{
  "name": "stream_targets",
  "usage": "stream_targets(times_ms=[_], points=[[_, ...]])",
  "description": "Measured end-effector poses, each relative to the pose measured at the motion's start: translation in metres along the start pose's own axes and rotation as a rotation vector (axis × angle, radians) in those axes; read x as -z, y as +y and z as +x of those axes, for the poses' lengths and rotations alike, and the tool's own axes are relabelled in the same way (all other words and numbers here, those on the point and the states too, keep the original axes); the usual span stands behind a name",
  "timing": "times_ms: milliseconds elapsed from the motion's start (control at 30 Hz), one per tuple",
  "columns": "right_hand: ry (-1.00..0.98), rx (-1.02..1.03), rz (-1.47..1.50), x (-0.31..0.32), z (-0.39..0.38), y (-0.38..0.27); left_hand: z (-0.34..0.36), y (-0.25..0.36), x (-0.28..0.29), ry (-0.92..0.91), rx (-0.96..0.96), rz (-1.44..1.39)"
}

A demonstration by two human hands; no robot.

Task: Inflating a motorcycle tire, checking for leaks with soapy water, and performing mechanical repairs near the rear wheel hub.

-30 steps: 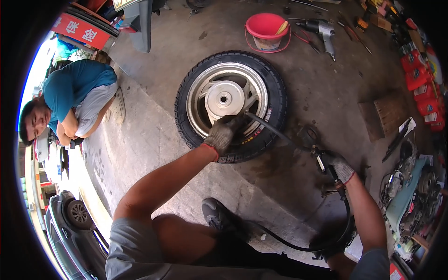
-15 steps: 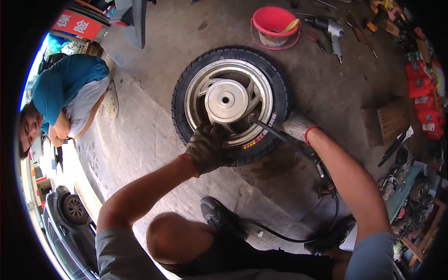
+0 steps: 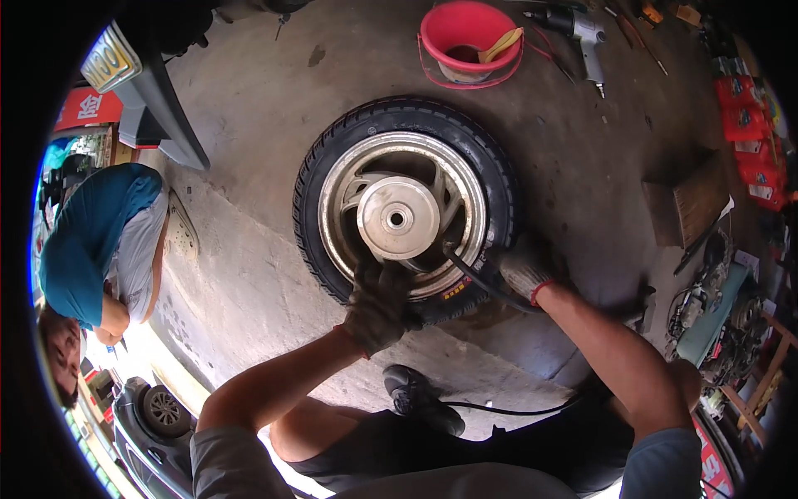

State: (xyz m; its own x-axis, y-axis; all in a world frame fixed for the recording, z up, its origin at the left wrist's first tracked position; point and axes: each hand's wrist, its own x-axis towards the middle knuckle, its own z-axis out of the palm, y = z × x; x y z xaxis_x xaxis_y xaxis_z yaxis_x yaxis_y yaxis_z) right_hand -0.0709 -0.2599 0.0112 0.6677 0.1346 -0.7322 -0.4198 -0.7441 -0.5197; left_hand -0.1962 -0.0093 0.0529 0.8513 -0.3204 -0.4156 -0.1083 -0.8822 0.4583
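A: Where is the wheel (image 3: 407, 208)?
B: Flat on the concrete floor (image 3: 249, 274), silver rim up, tyre (image 3: 499, 166) on the rim. A red bucket (image 3: 470, 37) sits beyond it, an air tool (image 3: 582, 33) near the bucket.

A: Left hand (image 3: 378, 303)?
B: Gloved, fingers curled over the near edge of the rim, palm on the tyre.

A: Right hand (image 3: 525, 268)?
B: Gloved, pressed on the tyre's right sidewall. A black hose (image 3: 478, 279) runs from the rim under this hand; whether the fingers close round it cannot be told.

A: Others?
B: A person in a teal shirt (image 3: 79, 241) crouches well to the left
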Motion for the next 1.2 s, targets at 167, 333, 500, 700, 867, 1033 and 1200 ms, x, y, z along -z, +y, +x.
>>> stream_targets(times_ms=[167, 333, 500, 700, 867, 1033, 1200], points=[[0.139, -0.031, -0.024, -0.024, 0.003, -0.004, 0.003, -0.002, -0.008, 0.227, -0.036, 0.082], [0.217, 0.132, -0.051, -0.016, -0.006, -0.010, 0.005, 0.004, -0.002, 0.216, -0.020, 0.076], [0.152, 0.133, -0.022, -0.011, -0.008, -0.004, -0.023, 0.014, -0.011, 0.600, 0.224, 0.129], [-0.002, 0.103, -0.087, -0.020, 0.007, 0.003, -0.012, -0.022, -0.084, 0.852, 1.406, -1.056], [-0.092, 0.223, -0.019, 0.014, -0.012, -0.005, 0.002, -0.036, -0.144, -0.056, 1.280, 0.218], [0.051, 0.304, -0.093, 0.021, -0.022, -0.026, 0.009, -0.022, -0.116, 0.570, 1.589, -0.652], [0.072, 0.099, -0.243, 0.007, -0.012, -0.027, 0.022, 0.004, -0.083, 1.099, 1.663, -1.165]])
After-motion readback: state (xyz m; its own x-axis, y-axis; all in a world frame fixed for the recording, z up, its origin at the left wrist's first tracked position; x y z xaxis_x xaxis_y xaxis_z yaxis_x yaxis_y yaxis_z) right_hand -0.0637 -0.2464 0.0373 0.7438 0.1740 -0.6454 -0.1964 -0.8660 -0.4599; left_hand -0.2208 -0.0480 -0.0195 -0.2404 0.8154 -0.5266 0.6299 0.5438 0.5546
